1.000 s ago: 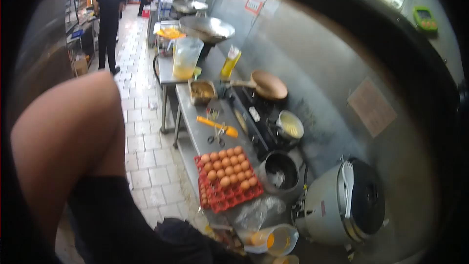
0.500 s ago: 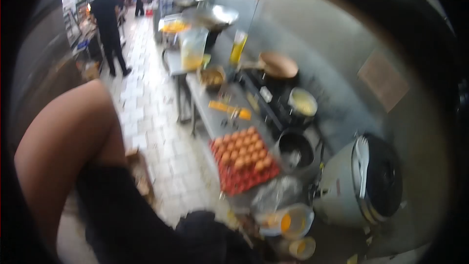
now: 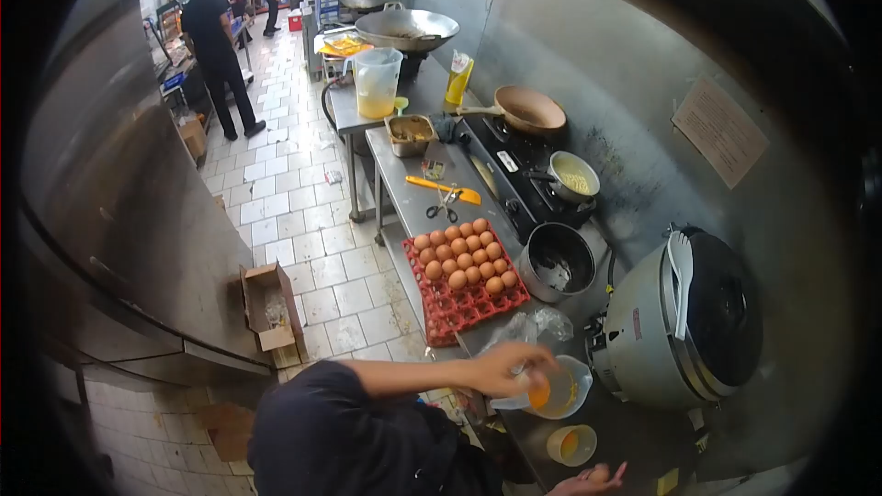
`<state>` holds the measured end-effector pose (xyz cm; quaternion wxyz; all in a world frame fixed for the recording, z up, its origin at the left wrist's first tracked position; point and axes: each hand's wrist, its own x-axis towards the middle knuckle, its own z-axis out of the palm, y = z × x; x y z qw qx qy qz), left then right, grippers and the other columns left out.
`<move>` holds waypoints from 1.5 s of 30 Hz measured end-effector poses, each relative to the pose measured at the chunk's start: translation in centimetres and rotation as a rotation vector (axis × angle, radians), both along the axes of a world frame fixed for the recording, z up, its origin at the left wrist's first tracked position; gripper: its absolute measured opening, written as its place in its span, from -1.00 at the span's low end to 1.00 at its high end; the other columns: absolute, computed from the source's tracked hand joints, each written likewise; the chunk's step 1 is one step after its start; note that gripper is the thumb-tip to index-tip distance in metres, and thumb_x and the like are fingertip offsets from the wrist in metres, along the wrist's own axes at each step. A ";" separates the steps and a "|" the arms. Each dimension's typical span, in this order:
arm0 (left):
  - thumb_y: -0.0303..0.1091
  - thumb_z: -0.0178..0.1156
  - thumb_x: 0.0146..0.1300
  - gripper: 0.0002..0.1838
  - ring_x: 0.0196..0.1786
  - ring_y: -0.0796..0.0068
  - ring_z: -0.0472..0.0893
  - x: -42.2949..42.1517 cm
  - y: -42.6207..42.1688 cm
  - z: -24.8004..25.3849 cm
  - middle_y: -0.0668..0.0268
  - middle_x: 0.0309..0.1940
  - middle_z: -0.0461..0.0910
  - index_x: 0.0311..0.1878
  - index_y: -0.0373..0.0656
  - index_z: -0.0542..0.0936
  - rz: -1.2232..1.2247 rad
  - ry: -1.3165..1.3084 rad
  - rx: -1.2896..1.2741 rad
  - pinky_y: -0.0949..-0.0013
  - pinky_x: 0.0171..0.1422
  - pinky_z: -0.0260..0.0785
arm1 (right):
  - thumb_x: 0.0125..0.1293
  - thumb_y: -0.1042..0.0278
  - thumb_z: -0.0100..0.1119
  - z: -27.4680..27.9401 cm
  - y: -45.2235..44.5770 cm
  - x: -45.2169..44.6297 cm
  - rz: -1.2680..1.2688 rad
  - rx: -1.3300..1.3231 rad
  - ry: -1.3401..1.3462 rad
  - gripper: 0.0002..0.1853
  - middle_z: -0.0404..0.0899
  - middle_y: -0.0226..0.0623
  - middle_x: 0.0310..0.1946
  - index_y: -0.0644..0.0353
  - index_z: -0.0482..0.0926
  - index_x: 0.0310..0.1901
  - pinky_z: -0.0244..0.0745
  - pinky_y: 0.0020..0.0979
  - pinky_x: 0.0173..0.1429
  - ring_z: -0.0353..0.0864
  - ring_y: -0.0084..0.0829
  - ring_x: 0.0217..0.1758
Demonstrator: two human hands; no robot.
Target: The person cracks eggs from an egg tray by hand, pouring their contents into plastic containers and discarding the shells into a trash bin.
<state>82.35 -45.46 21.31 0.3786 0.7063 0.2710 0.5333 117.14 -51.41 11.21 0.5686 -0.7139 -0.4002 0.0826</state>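
My left hand (image 3: 514, 369) reaches over the clear plastic jug (image 3: 571, 395); its fingers are smeared by motion, and anything in them is unclear. Orange yolk (image 3: 539, 394) shows just below those fingers. At the bottom edge, my right hand (image 3: 583, 485) holds a brown egg (image 3: 599, 475), palm partly cut off. Between the hands and the bench's right side stands a small cup (image 3: 553, 445) with yolk in it. Beyond the jug, rows of brown eggs (image 3: 458, 245) sit in a red tray (image 3: 441, 314), and a crumpled clear plastic bag (image 3: 549, 322) lies beside it.
A rice cooker (image 3: 636, 340), a deep pot (image 3: 554, 287) and a stove (image 3: 496, 179) with pans stand along the wall. Scissors (image 3: 442, 212) and an orange spatula (image 3: 464, 194) lie on the bench. An open cardboard box (image 3: 273, 308) rests on the floor. Several people stand farther back.
The raised arm at the left has come down, and its hand is now over the jug. My right hand with the egg has come into view. The view has shifted and sharpened.
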 end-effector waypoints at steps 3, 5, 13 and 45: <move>-0.11 0.23 0.28 -0.37 -0.10 0.00 0.63 7.9 0.4 1.3 0.04 -0.09 0.58 0.35 -0.17 0.39 -0.293 0.276 0.316 0.04 -0.03 0.49 | 0.52 -0.35 -0.37 3.3 0.1 1.6 0.165 -0.036 0.381 -0.30 0.52 -0.24 0.12 0.05 0.48 0.29 0.39 -0.27 0.24 0.51 -0.31 0.19; -0.14 0.24 0.22 -0.33 -0.14 -0.07 0.64 12.6 2.0 -1.1 0.00 -0.10 0.58 0.38 -0.16 0.35 -0.317 0.433 0.359 -0.03 -0.12 0.48 | 0.49 -0.40 -0.36 3.8 1.7 1.3 0.321 0.001 0.515 -0.25 0.51 -0.27 0.20 0.09 0.47 0.28 0.29 -0.22 0.38 0.44 -0.32 0.30; -0.04 0.19 0.28 -0.46 -0.41 -0.20 0.62 18.6 7.2 -4.1 -0.07 -0.47 0.62 0.16 -0.21 0.36 -0.312 0.706 0.317 -0.13 -0.32 0.43 | 0.53 -0.14 -0.01 1.7 7.3 2.2 0.328 -0.273 0.515 -0.51 0.50 -0.39 -0.35 0.18 0.64 -0.06 0.43 -0.43 -0.05 0.48 -0.53 -0.23; 0.08 0.02 0.42 -0.44 -0.20 0.16 0.74 29.6 5.4 -12.9 0.06 -0.23 0.67 0.07 -0.34 0.36 -0.274 1.059 0.420 0.15 -0.14 0.59 | 0.51 -0.35 -0.29 -4.4 7.1 8.4 0.029 -0.727 0.074 -0.14 0.65 0.23 -0.02 0.50 0.63 -0.01 0.48 -0.14 0.22 0.64 0.07 0.13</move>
